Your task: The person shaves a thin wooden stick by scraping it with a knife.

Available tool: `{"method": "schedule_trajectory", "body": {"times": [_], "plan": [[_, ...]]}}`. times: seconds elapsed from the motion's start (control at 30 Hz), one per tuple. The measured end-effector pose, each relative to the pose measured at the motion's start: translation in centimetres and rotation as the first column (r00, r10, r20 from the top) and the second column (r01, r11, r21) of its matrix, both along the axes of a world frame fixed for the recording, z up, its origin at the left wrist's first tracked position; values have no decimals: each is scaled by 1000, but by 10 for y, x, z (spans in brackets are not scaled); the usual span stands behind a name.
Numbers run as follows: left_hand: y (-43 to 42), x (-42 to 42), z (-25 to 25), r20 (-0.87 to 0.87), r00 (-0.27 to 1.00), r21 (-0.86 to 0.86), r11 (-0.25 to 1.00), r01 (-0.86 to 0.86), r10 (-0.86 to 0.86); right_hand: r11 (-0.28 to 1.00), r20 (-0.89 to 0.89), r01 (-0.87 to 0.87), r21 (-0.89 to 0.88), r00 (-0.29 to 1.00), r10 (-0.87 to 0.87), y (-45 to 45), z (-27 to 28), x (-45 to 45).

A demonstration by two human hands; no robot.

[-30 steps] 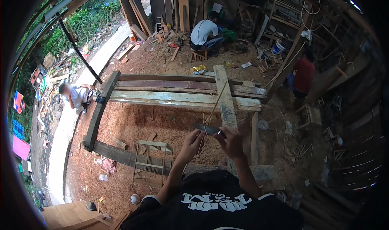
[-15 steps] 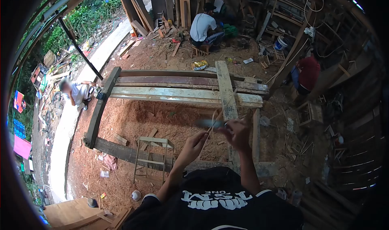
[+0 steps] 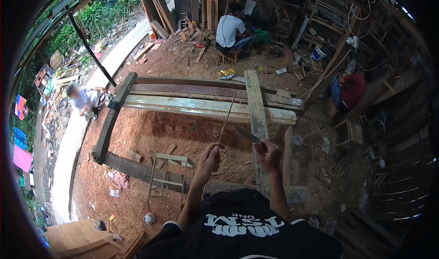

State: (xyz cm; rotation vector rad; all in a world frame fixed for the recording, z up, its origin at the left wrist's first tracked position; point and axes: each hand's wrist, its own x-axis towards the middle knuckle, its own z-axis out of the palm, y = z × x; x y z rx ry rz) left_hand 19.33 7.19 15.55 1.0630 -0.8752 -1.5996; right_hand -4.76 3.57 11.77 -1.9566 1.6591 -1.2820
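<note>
My left hand [image 3: 209, 162] is closed around a thin strip of wood or cane [image 3: 228, 113], which slants up and away over the wooden frame. My right hand [image 3: 269, 157] grips a knife [image 3: 247, 134] by its handle, the dark blade pointing up and to the left. Blade and strip are apart, with a gap between them. Just beyond my hands lies the wooden frame's pale crossboard [image 3: 257, 103]. To the left of my left arm stands a small rack [image 3: 171, 181] of thin sticks.
Long planks [image 3: 183, 103] span the frame's far side. Shavings [image 3: 160, 131] cover the ground. A person in a white shirt [image 3: 230, 30] sits at the back, another in red [image 3: 353, 91] at right, and a third [image 3: 85, 100] beyond the frame's left beam. Plywood [image 3: 75, 238] lies lower left.
The knife has moved from across the strip to apart from it, no longer blurred. My left hand has shifted left and slightly down, and the strip stands straighter.
</note>
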Motion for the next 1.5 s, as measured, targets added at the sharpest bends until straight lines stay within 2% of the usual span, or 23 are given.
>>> {"method": "schedule_trajectory", "body": {"times": [0.17,0.27,0.37,0.4,0.5,0.6,0.7,0.8,0.9,0.97,1.0,1.1,1.2,1.23,1.33,1.4,1.43,1.5], "plan": [[-3,-3,-5,-8,999,-22,999,45,-45,985,43,-129,116,991,125,10,1,9],[-2,-10,-3,34,997,-20,997,68,-68,983,84,-182,28,980,179,17,14,22],[0,-19,-11,161,985,-63,995,76,-65,962,142,-267,65,956,256,24,23,37],[1,-20,-16,214,975,-89,993,75,-55,962,126,-270,47,957,262,25,24,41],[1,-19,-21,207,968,-88,983,164,-143,957,72,-289,22,955,287,25,30,44],[3,-17,-11,390,908,-170,958,232,-151,947,22,-320,22,947,319,26,34,40],[10,-25,1,393,919,-353,917,188,-37,934,-10,-353,-53,935,353,24,37,36],[23,-18,0,507,855,-184,954,235,-113,925,-57,-357,-128,934,352,21,34,27],[36,-14,6,295,941,-25,983,181,-166,955,-47,-264,-137,965,260,5,21,3],[41,-8,3,233,950,41,978,206,-209,985,-23,-137,-103,990,136,-10,15,-22],[45,-6,1,198,953,73,973,219,-230,988,-77,-100,-120,993,91,-11,7,-28],[43,-7,-9,213,957,45,980,192,-197,986,-186,-30,-165,983,-1,-14,0,-33],[42,-3,-4,187,954,90,972,219,-232,998,-101,34,-59,994,-39,-1,-5,-17],[41,0,-5,202,952,71,973,219,-229,999,-41,28,19,999,-27,5,-2,-10],[37,2,-8,263,940,5,974,225,-219,994,-11,-105,-18,994,105,19,7,11],[34,-7,-3,324,925,-48,973,227,-200,969,-29,-225,-102,974,223,34,17,36],[34,-7,-4,300,929,-10,973,232,-219,947,-43,-284,-148,959,280,35,20,41],[34,-4,-6,252,934,63,968,245,-253,944,-160,-233,-234,967,199,16,-1,21]]}}
